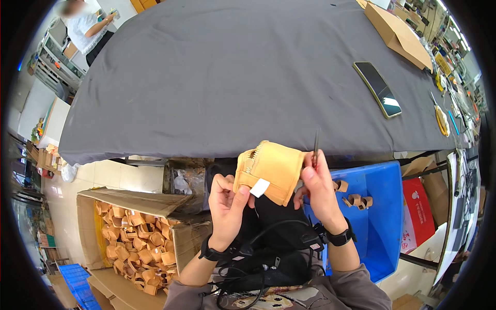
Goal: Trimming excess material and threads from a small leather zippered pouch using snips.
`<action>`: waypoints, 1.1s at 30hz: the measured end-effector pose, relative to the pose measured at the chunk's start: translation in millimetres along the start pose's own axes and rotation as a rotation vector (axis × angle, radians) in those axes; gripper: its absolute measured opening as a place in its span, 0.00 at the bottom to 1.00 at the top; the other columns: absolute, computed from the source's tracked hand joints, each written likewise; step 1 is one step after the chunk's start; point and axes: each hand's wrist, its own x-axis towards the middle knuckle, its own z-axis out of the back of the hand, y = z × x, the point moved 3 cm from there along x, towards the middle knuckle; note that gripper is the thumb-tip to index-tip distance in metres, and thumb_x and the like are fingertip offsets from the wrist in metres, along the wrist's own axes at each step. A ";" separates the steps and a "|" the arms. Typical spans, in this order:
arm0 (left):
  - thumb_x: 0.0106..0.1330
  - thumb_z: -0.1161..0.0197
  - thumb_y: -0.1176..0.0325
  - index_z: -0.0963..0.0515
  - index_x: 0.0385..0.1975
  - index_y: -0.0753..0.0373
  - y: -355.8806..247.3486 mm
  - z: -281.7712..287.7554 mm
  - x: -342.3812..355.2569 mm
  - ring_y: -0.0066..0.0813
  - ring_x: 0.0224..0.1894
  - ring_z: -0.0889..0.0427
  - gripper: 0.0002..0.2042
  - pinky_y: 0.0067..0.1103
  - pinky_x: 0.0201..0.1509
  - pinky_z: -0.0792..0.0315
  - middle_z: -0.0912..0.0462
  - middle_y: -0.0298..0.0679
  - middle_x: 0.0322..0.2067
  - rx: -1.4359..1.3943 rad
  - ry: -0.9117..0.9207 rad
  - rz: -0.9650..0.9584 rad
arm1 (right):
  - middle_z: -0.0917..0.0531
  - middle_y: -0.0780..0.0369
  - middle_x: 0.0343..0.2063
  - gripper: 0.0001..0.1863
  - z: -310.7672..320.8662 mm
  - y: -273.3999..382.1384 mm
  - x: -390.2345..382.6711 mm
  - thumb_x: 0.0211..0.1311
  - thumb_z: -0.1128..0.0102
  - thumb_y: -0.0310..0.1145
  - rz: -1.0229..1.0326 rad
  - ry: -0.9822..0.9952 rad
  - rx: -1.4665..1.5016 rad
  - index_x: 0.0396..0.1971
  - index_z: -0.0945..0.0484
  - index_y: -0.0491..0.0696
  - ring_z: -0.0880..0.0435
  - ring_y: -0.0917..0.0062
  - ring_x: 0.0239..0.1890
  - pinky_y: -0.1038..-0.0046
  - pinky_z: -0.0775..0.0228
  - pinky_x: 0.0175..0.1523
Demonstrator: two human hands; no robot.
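A tan zippered pouch [279,168] is held up over my lap, its toothed zipper edge toward the upper left and a small white label [259,187] sticking out low on its front. My left hand [227,206] pinches the pouch's left side, thumb in front, beside the label. At the right side of the pouch, my right hand [321,194] grips a thin, dark, pointed tool [316,147] that points upward; its exact kind is unclear. The lower fingers of that hand are close to the pouch's right edge, and I cannot tell whether they touch it.
A grey cloth-covered table [222,77] lies ahead, bearing a phone [377,89], a cardboard piece [398,36] and yellow-handled scissors [442,121]. A carton [85,227] full of tan pieces stands left; a blue bin [385,227] with a few pieces stands right. Far left is another person [85,31].
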 end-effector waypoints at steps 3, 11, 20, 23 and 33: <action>0.61 0.39 0.81 0.38 0.31 0.61 -5.6 -1.5 -3.1 0.16 0.27 0.30 0.12 0.15 0.29 0.32 0.32 0.32 0.28 0.106 -0.046 -0.036 | 0.31 0.63 0.36 0.17 -3.6 -1.0 -4.6 0.67 0.49 0.43 -0.019 0.100 -0.038 0.42 0.42 0.48 0.27 0.86 0.31 0.83 0.30 0.26; 0.52 0.27 0.74 0.28 0.29 0.62 -22.2 -14.5 -6.8 0.17 0.19 0.35 0.13 0.16 0.22 0.39 0.32 0.33 0.22 0.718 0.080 -0.313 | 0.26 0.59 0.49 0.33 -2.3 -3.6 -17.8 0.55 0.33 0.29 0.093 -0.034 -0.029 0.55 0.44 0.42 0.25 0.77 0.51 0.75 0.31 0.55; 0.54 0.31 0.71 0.24 0.22 0.62 -50.5 58.5 -11.9 0.26 0.17 0.31 0.08 0.21 0.21 0.36 0.28 0.36 0.17 1.130 -0.087 -0.239 | 0.30 0.57 0.43 0.32 138.6 -54.5 -108.4 0.49 0.36 0.26 0.146 -0.557 -1.033 0.54 0.41 0.41 0.26 0.71 0.44 0.73 0.32 0.49; 0.57 0.33 0.69 0.25 0.24 0.64 -60.8 100.8 -20.8 0.27 0.17 0.32 0.08 0.22 0.22 0.36 0.29 0.37 0.17 1.271 -0.259 -0.104 | 0.28 0.57 0.41 0.25 157.4 -71.3 -132.3 0.51 0.37 0.26 0.195 -0.782 -1.235 0.49 0.37 0.42 0.25 0.68 0.43 0.72 0.32 0.47; 0.57 0.35 0.54 0.30 0.33 0.62 -36.3 200.8 -87.3 0.50 0.33 0.20 0.18 0.38 0.36 0.29 0.21 0.47 0.27 1.663 -0.532 0.403 | 0.31 0.57 0.13 0.11 63.8 -101.3 -58.5 0.57 0.40 0.28 0.074 -0.212 -0.949 0.25 0.35 0.41 0.31 0.65 0.15 0.67 0.39 0.23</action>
